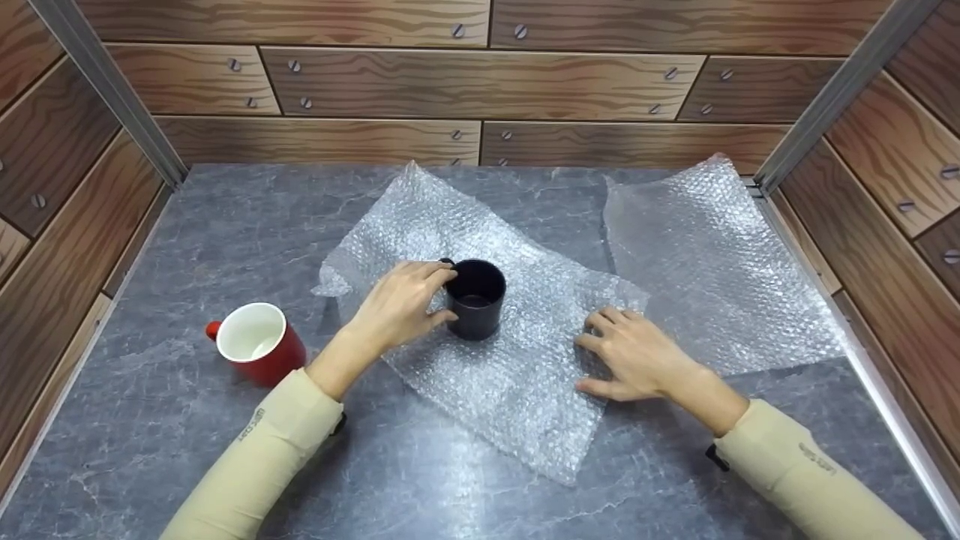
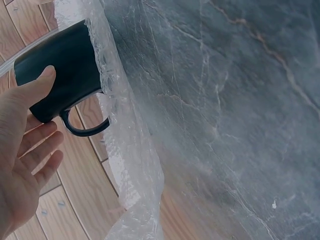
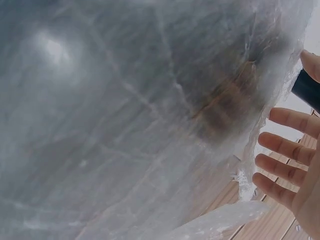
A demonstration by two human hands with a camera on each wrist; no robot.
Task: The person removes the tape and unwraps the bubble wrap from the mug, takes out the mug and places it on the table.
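Note:
A black mug [image 1: 476,296] stands upright on a sheet of bubble wrap [image 1: 517,352] in the middle of the table. My left hand [image 1: 420,296] is against the mug's left side, by the handle. In the left wrist view the thumb [image 2: 42,82] touches the mug [image 2: 60,70], while the fingers [image 2: 40,150] lie loosely straight, apart from the handle. My right hand [image 1: 630,352] rests flat on the sheet's right edge with fingers spread and holds nothing. The right wrist view shows those fingers [image 3: 287,165] beside the wrap [image 3: 150,125].
A red mug [image 1: 259,345] with a white inside stands at the left on the grey marble table [image 1: 225,225]. A second bubble wrap sheet [image 1: 712,262] lies at the right, up against the wall. Wood-patterned walls [image 1: 480,90] close in the back and both sides.

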